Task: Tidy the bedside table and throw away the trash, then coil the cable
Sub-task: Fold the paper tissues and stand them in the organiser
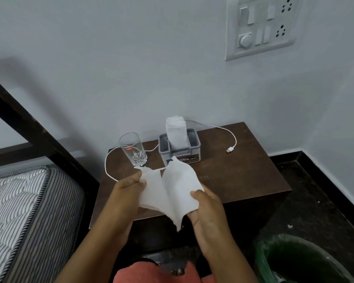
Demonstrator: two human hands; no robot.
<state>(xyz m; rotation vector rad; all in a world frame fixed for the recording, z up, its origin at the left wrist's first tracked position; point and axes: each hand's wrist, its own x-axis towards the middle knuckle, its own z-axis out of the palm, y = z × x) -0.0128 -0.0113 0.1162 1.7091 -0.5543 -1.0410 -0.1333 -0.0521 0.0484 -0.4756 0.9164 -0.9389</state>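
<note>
Both my hands hold a white tissue (pixel 170 193) spread above the front of the dark wooden bedside table (pixel 243 176). My left hand (pixel 127 193) pinches its left edge and my right hand (pixel 206 211) pinches its right edge. Behind the tissue stands a grey tissue holder (pixel 180 149) with a white tissue sticking up. An empty clear glass (pixel 133 149) stands to the holder's left. A white USB cable (pixel 232 139) runs loose behind the holder, its plug lying on the right part of the table, and loops off the left edge.
A bin lined with a green bag (pixel 300 260) stands on the dark floor at the lower right. A striped mattress (pixel 25 211) on a dark bed frame lies to the left. A switch panel (pixel 262 25) is on the wall above.
</note>
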